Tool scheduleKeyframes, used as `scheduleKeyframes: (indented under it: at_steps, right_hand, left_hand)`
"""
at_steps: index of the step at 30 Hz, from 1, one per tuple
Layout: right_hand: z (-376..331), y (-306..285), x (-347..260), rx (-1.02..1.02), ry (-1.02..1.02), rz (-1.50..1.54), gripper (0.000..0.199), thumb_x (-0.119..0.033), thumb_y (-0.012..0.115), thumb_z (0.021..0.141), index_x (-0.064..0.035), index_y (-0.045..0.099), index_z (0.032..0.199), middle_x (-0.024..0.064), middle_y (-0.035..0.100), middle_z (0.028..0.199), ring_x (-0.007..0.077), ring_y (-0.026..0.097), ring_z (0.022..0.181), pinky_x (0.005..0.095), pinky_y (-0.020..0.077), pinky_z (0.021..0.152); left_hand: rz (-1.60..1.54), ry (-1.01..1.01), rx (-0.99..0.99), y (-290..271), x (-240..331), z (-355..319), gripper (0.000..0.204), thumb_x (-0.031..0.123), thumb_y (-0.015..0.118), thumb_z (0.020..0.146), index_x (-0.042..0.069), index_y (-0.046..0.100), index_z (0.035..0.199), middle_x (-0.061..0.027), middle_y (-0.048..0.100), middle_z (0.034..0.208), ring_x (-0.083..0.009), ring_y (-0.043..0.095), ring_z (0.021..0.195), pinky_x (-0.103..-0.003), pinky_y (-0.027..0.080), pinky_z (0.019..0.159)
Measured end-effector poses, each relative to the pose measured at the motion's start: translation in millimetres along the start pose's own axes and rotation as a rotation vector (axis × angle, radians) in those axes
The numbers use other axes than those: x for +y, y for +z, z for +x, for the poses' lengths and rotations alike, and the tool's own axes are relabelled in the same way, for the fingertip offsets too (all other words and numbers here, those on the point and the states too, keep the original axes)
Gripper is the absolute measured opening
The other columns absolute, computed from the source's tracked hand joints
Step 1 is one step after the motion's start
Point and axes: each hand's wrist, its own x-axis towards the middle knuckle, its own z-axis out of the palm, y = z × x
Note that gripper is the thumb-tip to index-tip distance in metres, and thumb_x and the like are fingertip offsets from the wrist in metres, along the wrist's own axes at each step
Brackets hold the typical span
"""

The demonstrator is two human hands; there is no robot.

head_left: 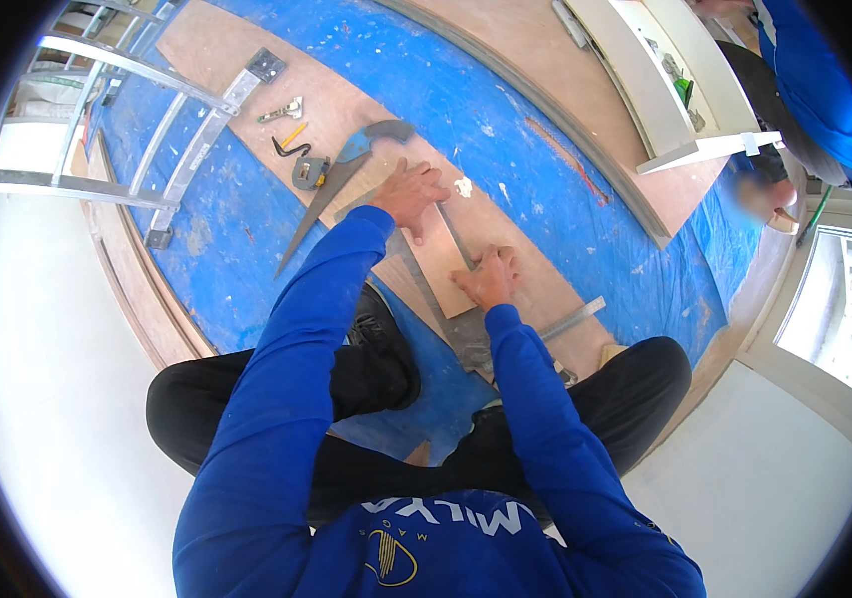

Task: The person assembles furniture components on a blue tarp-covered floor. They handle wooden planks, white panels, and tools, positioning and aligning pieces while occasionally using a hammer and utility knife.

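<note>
A short, pale piece of wood [438, 267] lies between my hands, on top of the long plywood board [545, 291]. My left hand [413, 197] is closed on its far end, fingers bent over the edge. Lower down, my right hand [491, 277] pinches its right edge near the close end. Left of my left hand rests a handsaw [329, 199] with a blue handle, its blade pointing toward me. Past the saw lie a tape measure [309, 172], a black hooked bar [291, 149], a yellow pencil [295, 133] and a metal tool [282, 110].
A metal ladder [201, 140] stands at the left. A metal ruler [577, 315] sits near my right knee. Blue sheeting [446, 95] covers the floor. Far right, another person [815, 90] in blue is beside a white open box-like unit [690, 85] on stacked boards [525, 60].
</note>
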Motion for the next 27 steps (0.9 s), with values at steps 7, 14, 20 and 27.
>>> scheduleKeyframes:
  at_steps: [7, 14, 20, 27]
  right_hand:
    - [11, 17, 17, -0.084, -0.04, 0.411, 0.061, -0.025, 0.09, 0.064, -0.0063, 0.06, 0.114, 0.0184, 0.068, 0.098, 0.0398, 0.068, 0.092, 0.0477, 0.0521, 0.083]
    - [23, -97, -31, -0.009, -0.297, 0.286, 0.032, -0.021, 0.093, 0.064, -0.0057, 0.075, 0.084, 0.0064, 0.068, 0.074, 0.0198, 0.066, 0.075, 0.0408, 0.0486, 0.069]
    - [2, -249, -107, 0.727, -0.792, -0.028, 0.04, -0.017, 0.083, 0.077, -0.0128, 0.073, 0.115, 0.0094, 0.069, 0.125, 0.0318, 0.063, 0.119, 0.0502, 0.0399, 0.108]
    - [20, -210, -72, 0.708, -0.709, 0.222, 0.029, -0.016, 0.078, 0.082, -0.0082, 0.071, 0.109, 0.0165, 0.068, 0.119, 0.0351, 0.064, 0.11, 0.0467, 0.0491, 0.092]
  left_hand:
    - [0.125, 0.055, 0.01, -20, 10, -1, 0.084, 0.044, 0.097, 0.041, 0.02, 0.07, 0.118, -0.0038, 0.059, 0.124, -0.0264, 0.049, 0.127, -0.064, 0.036, 0.11]
    - [0.043, 0.086, -0.175, -101, 8, -7, 0.064, 0.03, 0.094, 0.055, 0.019, 0.072, 0.114, -0.0081, 0.074, 0.1, -0.0301, 0.069, 0.105, -0.057, 0.047, 0.102]
    - [-0.706, -0.136, -0.047, -184, 18, -30, 0.048, 0.016, 0.087, 0.075, 0.012, 0.072, 0.121, -0.0068, 0.077, 0.105, -0.0238, 0.072, 0.097, -0.04, 0.056, 0.089]
    - [-2.148, -0.4, 0.421, 13, 129, -73, 0.057, 0.013, 0.082, 0.088, 0.006, 0.057, 0.139, -0.005, 0.071, 0.125, -0.0175, 0.068, 0.113, -0.037, 0.057, 0.093]
